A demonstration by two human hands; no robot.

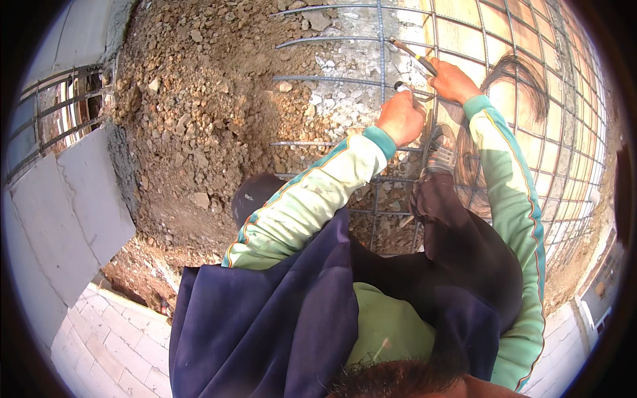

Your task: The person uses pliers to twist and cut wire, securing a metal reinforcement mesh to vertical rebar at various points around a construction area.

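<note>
My right hand (454, 81) is closed around the dark handle of a slim hand tool (415, 55). Its narrow brownish shaft points up and left across the steel bars, and its working end is too small to make out. Just left of and below it, my left hand (401, 119) is closed, with a small black-and-white end (400, 86) showing at its fingers. What that piece belongs to is hidden. Both hands are close together over the rebar mesh (381, 53), near a crossing of bars. My sandalled foot (441, 149) rests just below them.
Loose soil and stones (192, 99) cover the ground on the left. Wooden boards (517, 126) lie beneath the mesh on the right, with a bundle of dark thin strands (531, 83) on them. Grey panels (73, 205) and a pale block wall (116, 341) border the left side.
</note>
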